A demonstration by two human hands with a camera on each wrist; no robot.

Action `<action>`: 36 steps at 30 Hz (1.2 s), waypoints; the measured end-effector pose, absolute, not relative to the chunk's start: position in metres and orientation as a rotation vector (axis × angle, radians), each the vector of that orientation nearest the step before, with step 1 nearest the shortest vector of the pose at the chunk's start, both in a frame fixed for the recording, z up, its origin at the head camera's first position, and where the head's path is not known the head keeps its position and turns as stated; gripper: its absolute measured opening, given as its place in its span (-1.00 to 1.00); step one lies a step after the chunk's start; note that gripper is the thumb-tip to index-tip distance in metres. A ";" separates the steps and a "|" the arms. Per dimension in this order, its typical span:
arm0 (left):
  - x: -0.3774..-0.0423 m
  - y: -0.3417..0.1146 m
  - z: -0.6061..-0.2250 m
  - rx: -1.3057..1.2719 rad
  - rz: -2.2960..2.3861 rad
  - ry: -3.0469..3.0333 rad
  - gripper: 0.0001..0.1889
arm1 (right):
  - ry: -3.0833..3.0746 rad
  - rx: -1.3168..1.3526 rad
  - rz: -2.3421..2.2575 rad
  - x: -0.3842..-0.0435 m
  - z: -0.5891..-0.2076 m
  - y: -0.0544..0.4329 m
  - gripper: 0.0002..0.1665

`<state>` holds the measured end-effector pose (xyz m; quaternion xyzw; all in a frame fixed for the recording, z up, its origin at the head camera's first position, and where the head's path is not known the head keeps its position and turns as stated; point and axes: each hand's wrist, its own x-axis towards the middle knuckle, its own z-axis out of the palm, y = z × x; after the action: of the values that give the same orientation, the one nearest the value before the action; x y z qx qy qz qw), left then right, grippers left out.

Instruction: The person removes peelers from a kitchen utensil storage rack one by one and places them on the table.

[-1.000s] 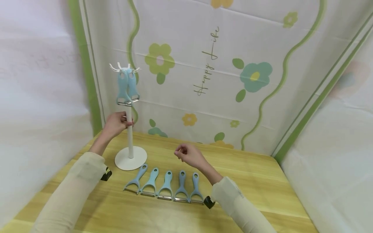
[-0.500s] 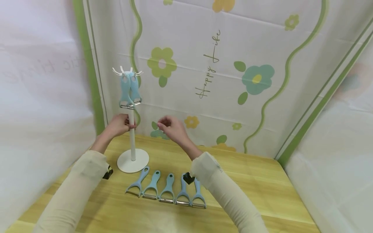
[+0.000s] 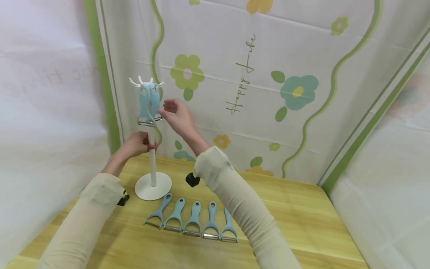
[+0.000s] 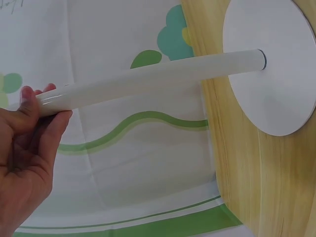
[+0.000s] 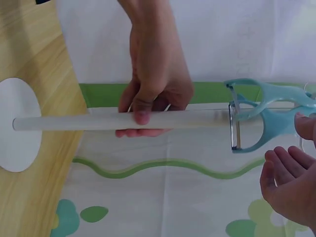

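A white stand with hooks on top (image 3: 152,164) stands at the left of the table in the head view. My left hand (image 3: 136,145) grips its pole below the hooks, thumb and fingers around it, also seen in the left wrist view. Light blue Y-shaped peelers hang from the hooks, one at the front (image 3: 144,100) and another at its right (image 3: 155,102). Beside the right one is my right hand (image 3: 178,117), fingers loosely bent and spread from the thumb. In the right wrist view, its thumb (image 5: 306,126) overlaps the peeler handle, with nothing between thumb and fingers.
Several blue peelers lie in a row on the wooden table (image 3: 289,224), blades toward the front, among them a teal one (image 3: 195,212). The right sleeve (image 3: 242,194) partly covers the rightmost peeler (image 3: 228,224). A flowered cloth (image 3: 208,82) hangs behind the table.
My right hand has risen leftward from above the table to beside the hanging peelers, its fingers spreading apart. My left hand keeps its grip on the pole.
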<state>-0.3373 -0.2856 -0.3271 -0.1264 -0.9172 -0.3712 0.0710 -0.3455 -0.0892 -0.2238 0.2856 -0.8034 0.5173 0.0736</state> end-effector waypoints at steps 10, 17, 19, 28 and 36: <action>-0.340 -0.283 -0.327 -0.404 -1.114 -2.764 -0.95 | -2.411 0.797 1.627 -0.348 -0.211 -0.104 -0.51; -0.341 -0.282 -0.328 -0.425 -1.136 -2.754 -0.95 | -2.351 0.804 1.698 -0.352 -0.209 -0.097 -0.74; -0.340 -0.282 -0.328 -0.417 -1.101 -2.763 -0.96 | -2.359 0.807 1.692 -0.352 -0.208 -0.094 -0.77; -0.340 -0.283 -0.329 -0.377 -1.112 -2.790 -0.91 | -2.411 0.822 1.657 -0.352 -0.201 -0.089 -0.77; -0.338 -0.287 -0.326 -0.373 -1.084 -2.796 -0.85 | -2.303 0.825 1.731 -0.350 -0.188 -0.081 -0.80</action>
<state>-0.3376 -0.2865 -0.3255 -0.1231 -0.9237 -0.3579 0.0597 -0.3503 -0.0812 -0.1876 0.2745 -0.7665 0.5760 0.0723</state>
